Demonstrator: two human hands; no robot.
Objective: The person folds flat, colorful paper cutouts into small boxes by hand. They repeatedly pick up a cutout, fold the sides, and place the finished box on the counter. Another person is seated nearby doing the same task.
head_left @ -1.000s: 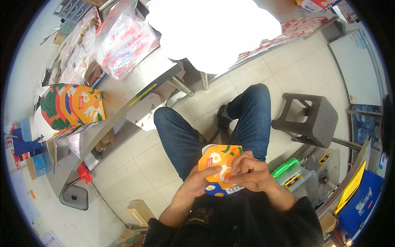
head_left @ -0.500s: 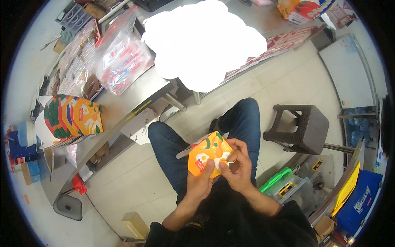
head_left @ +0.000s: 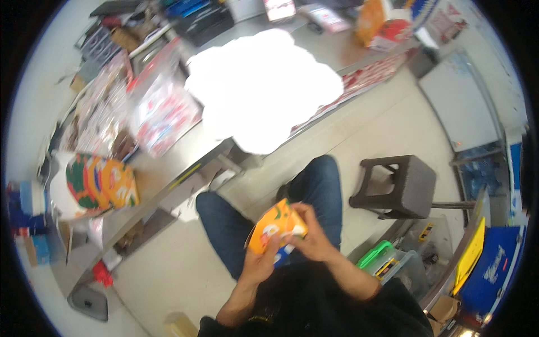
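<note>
A small orange printed cardboard box (head_left: 277, 223) is held over my lap, between my knees. My left hand (head_left: 260, 264) grips its lower left side, thumb on the printed face. On the right side of the same box, my right hand (head_left: 313, 238) is closed, with fingers along the upper edge and thumb near the lower edge. Part of a blue panel (head_left: 282, 255) shows beneath the orange face. Motion blur hides the fine folds. To the left, a stack of similar printed cardboard pieces (head_left: 106, 182) stands on the metal table (head_left: 154, 174).
Clear plastic bags (head_left: 163, 121) lie on the table at the back left. A white patch (head_left: 264, 90) covers the table's middle. A dark plastic stool (head_left: 398, 185) stands to my right, with a green-handled clear bin (head_left: 387, 261) nearer me. Another orange carton (head_left: 379, 28) sits far right.
The whole view has shifted, so the scene sits lower. The box has tilted in my hands, and a blue panel now shows below it. My right fingers have moved off its lower right corner.
</note>
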